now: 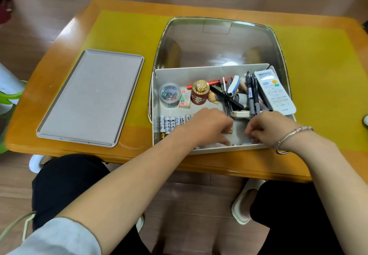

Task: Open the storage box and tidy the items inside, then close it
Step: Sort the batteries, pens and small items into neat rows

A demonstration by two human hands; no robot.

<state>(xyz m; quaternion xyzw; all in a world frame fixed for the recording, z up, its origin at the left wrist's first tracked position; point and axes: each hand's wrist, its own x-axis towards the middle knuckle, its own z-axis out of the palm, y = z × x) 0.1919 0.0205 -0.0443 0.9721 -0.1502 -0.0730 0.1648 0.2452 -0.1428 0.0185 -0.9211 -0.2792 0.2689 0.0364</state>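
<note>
The white storage box (pixel 211 69) stands open on the table, its clear lid (pixel 219 41) raised behind it. Both hands are inside, near the front wall. My left hand (pixel 207 127) is curled over the right end of a row of white batteries (pixel 171 123) and pinches one whose gold tip shows at the fingertips. My right hand (pixel 266 129) has its fingers curled down towards the box floor; whatever is under them is hidden. Further back lie a clip jar (pixel 170 95), an eraser (pixel 184 100), a red bottle with a gold cap (pixel 199 94), pens (pixel 253 95) and a white remote (pixel 275 93).
A flat grey tray (pixel 91 97) lies on the table left of the box. The wooden table (pixel 59 41) has a yellow mat (pixel 123 35) under the box. My knees and slippers are below the table's front edge. A green-and-white object stands at the far left.
</note>
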